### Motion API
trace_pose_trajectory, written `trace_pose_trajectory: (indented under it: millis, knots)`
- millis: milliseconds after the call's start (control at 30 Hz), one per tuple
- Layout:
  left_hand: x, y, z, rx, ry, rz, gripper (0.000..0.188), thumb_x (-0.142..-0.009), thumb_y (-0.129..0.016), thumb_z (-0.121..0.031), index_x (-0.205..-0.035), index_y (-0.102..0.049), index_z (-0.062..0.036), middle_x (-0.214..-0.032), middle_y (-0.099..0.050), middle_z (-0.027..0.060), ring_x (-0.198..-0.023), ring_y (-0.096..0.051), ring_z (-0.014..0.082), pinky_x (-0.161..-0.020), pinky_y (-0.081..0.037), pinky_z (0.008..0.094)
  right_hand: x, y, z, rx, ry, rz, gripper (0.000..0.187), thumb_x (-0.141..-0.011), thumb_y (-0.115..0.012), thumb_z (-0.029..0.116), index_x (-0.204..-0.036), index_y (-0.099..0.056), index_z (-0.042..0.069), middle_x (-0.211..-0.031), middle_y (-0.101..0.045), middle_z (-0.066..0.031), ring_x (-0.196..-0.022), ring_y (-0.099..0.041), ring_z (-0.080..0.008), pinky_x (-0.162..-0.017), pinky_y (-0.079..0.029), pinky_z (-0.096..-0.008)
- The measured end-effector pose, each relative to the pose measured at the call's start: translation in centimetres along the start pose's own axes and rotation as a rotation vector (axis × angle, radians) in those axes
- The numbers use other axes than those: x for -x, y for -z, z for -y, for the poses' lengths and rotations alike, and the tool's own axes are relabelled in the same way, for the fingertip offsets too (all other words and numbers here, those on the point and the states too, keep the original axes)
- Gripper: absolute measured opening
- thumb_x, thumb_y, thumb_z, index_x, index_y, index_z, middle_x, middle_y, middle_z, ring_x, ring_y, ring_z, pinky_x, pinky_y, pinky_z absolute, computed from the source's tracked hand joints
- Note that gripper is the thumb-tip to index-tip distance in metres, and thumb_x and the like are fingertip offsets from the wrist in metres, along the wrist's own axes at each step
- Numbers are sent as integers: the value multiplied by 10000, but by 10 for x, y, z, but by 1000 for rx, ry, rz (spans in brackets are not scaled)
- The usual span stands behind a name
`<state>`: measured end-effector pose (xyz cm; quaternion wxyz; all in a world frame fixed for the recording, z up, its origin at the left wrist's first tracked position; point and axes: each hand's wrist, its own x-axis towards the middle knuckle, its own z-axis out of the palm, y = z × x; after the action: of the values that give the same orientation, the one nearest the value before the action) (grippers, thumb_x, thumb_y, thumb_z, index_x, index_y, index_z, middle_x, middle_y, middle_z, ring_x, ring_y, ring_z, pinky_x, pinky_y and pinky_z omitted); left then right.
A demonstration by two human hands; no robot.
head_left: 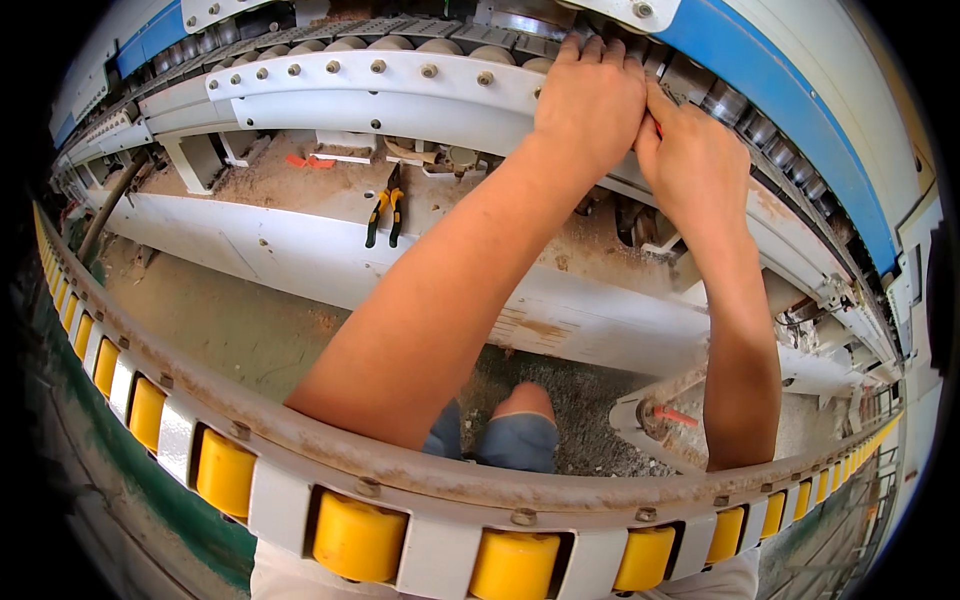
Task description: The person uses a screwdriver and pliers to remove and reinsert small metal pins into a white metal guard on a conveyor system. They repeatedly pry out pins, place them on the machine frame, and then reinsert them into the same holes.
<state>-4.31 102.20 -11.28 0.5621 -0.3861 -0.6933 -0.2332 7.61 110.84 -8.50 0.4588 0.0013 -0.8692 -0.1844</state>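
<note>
My left hand (pixel 597 98) reaches to the machine's chain track (pixel 480 40). Its fingers lie stretched out over the track, with their tips partly hidden in the gap below the upper frame. Close beside it, my right hand (pixel 697 150) has its thumb and fingers closed at the track's edge. A small red-orange bit (pixel 658 128) shows by the right thumb; the rest of what that hand grips is hidden. Pliers (pixel 388 205) with yellow and black handles lie on the dusty ledge (pixel 450 205) below the track, left of my forearms.
A guard rail (pixel 280 500) with yellow rollers (pixel 360 537) curves across the front, beneath my forearms. A blue panel (pixel 790 90) and metal rollers (pixel 760 128) run along the upper right. Orange-red scraps (pixel 310 161) lie on the ledge. A white bracket (pixel 640 420) stands low at right.
</note>
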Motion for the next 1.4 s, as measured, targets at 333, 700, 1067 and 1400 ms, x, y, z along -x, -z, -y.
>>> trace_pose_trajectory:
  millis: [333,700,1067,1400]
  knots:
    - [3,1,5,70,-35,19,232,-873,-612,-167,-1024,-715,-24,-1132,-749,146,-1143,-689,291,-1082,-468,464,-3,9,0,-56,-11,170,309,-953,-539,209,-1140,-737,63,-762,-717,-189,-707,-703,-387,-661,-563,-502]
    - [1,3,7,35,-65,82,301,-861,-647,-184,-1097,-720,-13,-1125,-746,136,-1094,-702,278,-1026,-489,406,6,3,-3,-341,-147,60,275,-943,-592,223,-1125,-743,84,-814,-711,-192,-781,-690,-409,-705,-544,-502]
    - [3,0,4,50,-56,60,373,-844,-696,-209,-1188,-721,-66,-1328,-701,147,-1171,-685,267,-990,-528,413,32,-42,8,-459,-300,-232,343,-978,-625,216,-1290,-708,100,-930,-732,-199,-832,-698,-395,-751,-554,-463]
    - [0,-6,5,14,-45,-96,335,-905,-618,-234,-1154,-693,-23,-1220,-723,189,-1088,-711,308,-911,-556,426,18,-29,7,-579,-343,-108,357,-972,-612,210,-1295,-707,93,-954,-743,-208,-851,-704,-401,-762,-560,-436]
